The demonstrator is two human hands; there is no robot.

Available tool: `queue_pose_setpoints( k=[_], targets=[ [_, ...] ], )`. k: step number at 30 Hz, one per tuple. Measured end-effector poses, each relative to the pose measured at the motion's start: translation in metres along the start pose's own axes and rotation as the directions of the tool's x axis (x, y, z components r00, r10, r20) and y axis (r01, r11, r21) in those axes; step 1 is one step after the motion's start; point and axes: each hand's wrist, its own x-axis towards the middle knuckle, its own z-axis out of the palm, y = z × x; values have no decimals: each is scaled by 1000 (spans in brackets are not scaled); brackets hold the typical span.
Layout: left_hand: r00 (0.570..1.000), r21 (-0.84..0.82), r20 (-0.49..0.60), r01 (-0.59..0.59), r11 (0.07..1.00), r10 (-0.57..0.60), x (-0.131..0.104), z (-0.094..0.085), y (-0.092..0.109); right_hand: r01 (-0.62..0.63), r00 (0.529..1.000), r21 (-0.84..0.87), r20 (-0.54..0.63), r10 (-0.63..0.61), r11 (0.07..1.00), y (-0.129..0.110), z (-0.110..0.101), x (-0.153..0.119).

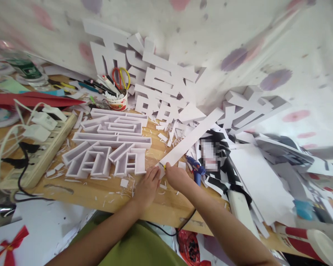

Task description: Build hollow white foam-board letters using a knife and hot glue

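Note:
A long white foam-board strip (pixel 192 138) slants across the table, its near end under my hands. My left hand (pixel 148 184) lies with outstretched fingers at that near end, pressing it to the tabletop. Closed around a small cutter knife (pixel 164 167), my right hand (pixel 179 179) sits on the strip right beside the left fingertips. Only a yellow bit and a thin dark blade of the knife show; the rest is hidden in the fist. Left of my hands lies a white hollow foam-board character (pixel 116 135), its thin walls standing up.
Finished white characters (pixel 166 79) lean against the wall, another (pixel 249 105) to the right. A blue glue gun (pixel 195 168) lies right of my hands. Scissors stand in a paper cup (pixel 118 101). A power strip (pixel 51 147) with chargers lies left; white sheets (pixel 261 181) are stacked right.

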Motion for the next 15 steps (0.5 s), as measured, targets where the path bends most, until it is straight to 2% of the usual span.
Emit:
queue_pose_setpoints(
  k=[6, 15],
  targets=[
    [999, -23, -45, 8, 1000, -9, -1, 3, 0, 5, 1000, -5, -4, -5, 1000, 3, 3, -11],
    [999, -35, -44, 14, 999, -16, -2, 6, 0, 4, 1000, -53, -16, -5, 999, 7, 9, -31]
  ],
)
